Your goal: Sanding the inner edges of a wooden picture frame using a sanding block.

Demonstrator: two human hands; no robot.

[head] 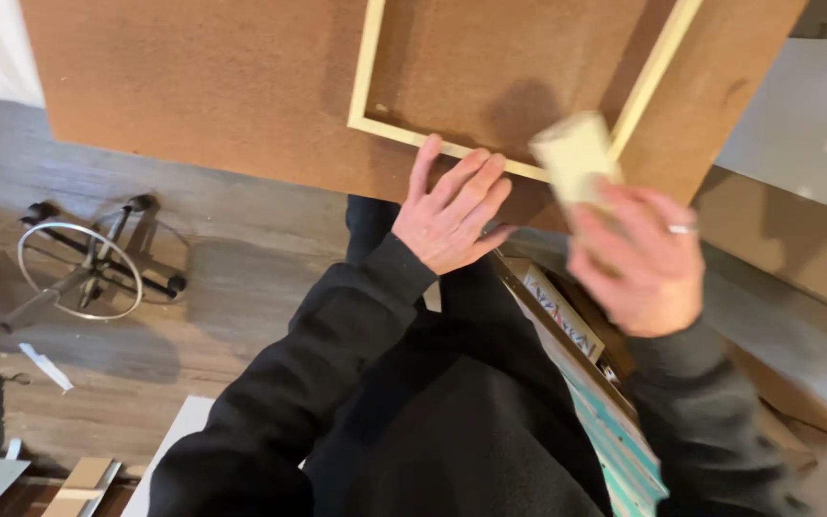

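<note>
Up close, the right hand [645, 260] is clenched around a pale yellow rectangular block [576, 158], blurred, whose long axis runs up and away from the fingers toward the pale wooden frame strip [452, 144]. That strip lies just beyond the block's far end, on the flat brown fibreboard panel [222, 86]. The left hand [452, 213] is released, fingers spread flat, touching the panel's near edge just beside the strip, nearer to it than the right.

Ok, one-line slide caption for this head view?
Left hand rests flat on a pale wooden frame lying on a brown board, while the right hand holds a pale block above it.
</note>
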